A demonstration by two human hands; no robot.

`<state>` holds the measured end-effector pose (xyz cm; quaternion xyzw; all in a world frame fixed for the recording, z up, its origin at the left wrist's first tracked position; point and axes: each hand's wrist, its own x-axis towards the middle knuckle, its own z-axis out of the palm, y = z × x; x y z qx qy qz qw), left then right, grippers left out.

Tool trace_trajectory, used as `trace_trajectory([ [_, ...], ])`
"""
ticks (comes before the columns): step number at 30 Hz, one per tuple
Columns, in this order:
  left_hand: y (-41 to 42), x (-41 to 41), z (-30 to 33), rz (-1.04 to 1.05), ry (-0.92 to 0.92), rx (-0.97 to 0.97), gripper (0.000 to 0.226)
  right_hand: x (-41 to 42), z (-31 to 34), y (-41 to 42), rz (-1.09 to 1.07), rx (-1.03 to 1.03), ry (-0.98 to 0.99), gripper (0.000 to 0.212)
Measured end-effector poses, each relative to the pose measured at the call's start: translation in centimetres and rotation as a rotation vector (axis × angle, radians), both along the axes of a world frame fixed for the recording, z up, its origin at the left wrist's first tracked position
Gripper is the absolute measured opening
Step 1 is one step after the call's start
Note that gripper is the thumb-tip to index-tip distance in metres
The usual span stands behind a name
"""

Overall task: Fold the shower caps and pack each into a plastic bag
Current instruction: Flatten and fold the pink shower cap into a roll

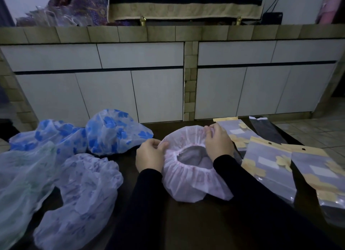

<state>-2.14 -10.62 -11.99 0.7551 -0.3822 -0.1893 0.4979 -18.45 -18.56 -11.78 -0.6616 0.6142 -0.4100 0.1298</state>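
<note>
Pink-tinted plastic, the shower cap (188, 177) sits on the dark table (186, 221), elastic opening facing up. The left hand (150, 156) pinches the cap's left rim with curled fingers; the right hand (218, 142) grips its far rim. Blue-flowered caps (115, 131) lie left of it, plastic bags (270, 167) right

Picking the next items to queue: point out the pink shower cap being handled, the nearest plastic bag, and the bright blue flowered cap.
pink shower cap (188, 182), head view, on its gathered near side.
plastic bag (268, 167), head view, on its clear front panel.
blue flowered cap (115, 132), head view, on its puffed crown.
</note>
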Motion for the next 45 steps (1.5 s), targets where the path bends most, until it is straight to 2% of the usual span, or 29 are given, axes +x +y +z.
trace_trajectory([
  [2,0.0,0.1,-0.6,-0.001,0.022,-0.022,0.018,0.2,-0.2,-0.3,-0.006,0.076,0.033,0.028],
  [4,-0.1,0.5,-0.8,-0.001,0.056,-0.042,0.019,0.3,-0.1,-0.5,0.041,0.118,-0.020,0.029],
  [7,-0.4,1.2,-0.4,-0.018,0.085,0.038,0.034,0.6,0.0,-0.6,0.112,0.073,-0.152,0.023],
  [10,-0.2,1.1,1.1,-0.057,0.019,-0.017,0.049,1.0,-0.2,0.0,0.077,-0.028,-0.051,0.021],
  [13,0.0,0.7,2.4,-0.099,-0.027,-0.187,0.041,1.2,-0.5,0.4,0.101,-0.113,0.019,0.020],
  [15,-0.1,0.0,2.6,-0.162,-0.061,-0.228,0.032,1.4,-0.6,0.4,0.187,-0.186,0.039,0.019],
  [19,-0.7,-0.5,1.1,-0.224,-0.192,-0.136,0.025,1.5,-1.0,0.5,0.285,-0.231,-0.036,0.015],
  [22,-0.9,-0.5,0.8,-0.219,-0.160,-0.096,0.017,1.1,-1.0,0.5,0.264,-0.236,-0.066,0.013],
  [26,-0.6,-0.6,1.1,-0.170,-0.105,-0.130,0.012,1.3,-0.6,0.7,0.161,-0.221,-0.119,0.023],
  [29,-0.3,0.2,1.0,-0.163,-0.070,-0.089,0.026,1.4,-0.7,0.6,0.106,-0.187,-0.088,0.026],
  [31,-0.2,1.2,1.0,-0.160,-0.076,0.039,0.041,1.0,-0.5,0.5,0.045,-0.153,-0.098,0.024],
  [33,0.0,1.7,1.0,-0.198,-0.048,0.119,0.032,0.7,-0.4,0.2,0.011,-0.128,0.038,0.020],
  [35,0.1,1.6,1.2,-0.256,-0.114,0.058,0.009,1.0,0.2,0.3,0.108,-0.193,0.226,0.035],
  [38,0.5,1.2,2.0,-0.338,-0.187,-0.130,0.024,2.5,2.0,1.3,0.461,-0.397,0.333,0.054],
  [40,0.5,1.1,2.3,-0.381,-0.163,-0.207,0.021,3.7,2.4,1.7,0.546,-0.428,0.364,0.049],
  [44,0.5,1.3,1.8,-0.268,0.050,-0.238,0.015,4.7,2.0,1.0,0.332,-0.491,0.438,0.018],
  [45,0.6,1.3,1.9,-0.238,0.091,-0.200,0.024,4.7,1.9,0.9,0.257,-0.464,0.423,0.016],
])
